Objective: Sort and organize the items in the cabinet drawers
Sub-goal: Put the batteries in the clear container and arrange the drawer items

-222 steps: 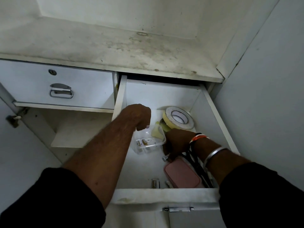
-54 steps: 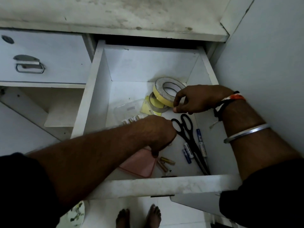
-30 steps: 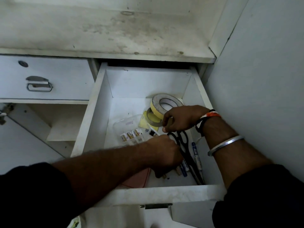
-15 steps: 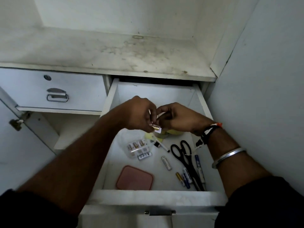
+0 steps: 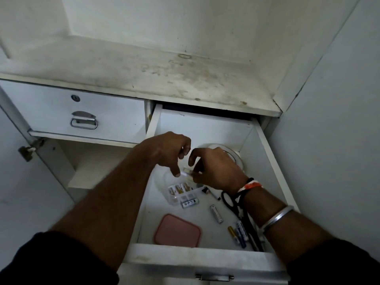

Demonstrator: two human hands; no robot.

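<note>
— What do we have on the far left?
— We see a closed white drawer front with a metal pull handle. Just right of it stands the pulled-out white open drawer, and all the small things lie inside that one.
— And our left hand?
— Our left hand hovers over the back half of the open drawer. Most fingers are loosely curled, and one reaches down to the end of a small pale battery. We cannot tell whether that finger grips the battery or merely touches it.
— What do we see beneath it?
— A clear plastic box sits on the drawer floor with several batteries in it. A white battery with black print lies against its near edge, and nearer us is a flat pink rounded-square lid.
— Our right hand?
— Our right hand pinches the other end of the small pale battery between thumb and fingertips, in the air just above the clear plastic box.
— Further right?
— A lone silver battery lies on the floor, and a bunch of gold and blue batteries lies near the front wall. The black-handled scissors are partly under our wrist. A roll of pale tape sits behind the right hand, towards the back right corner.
</note>
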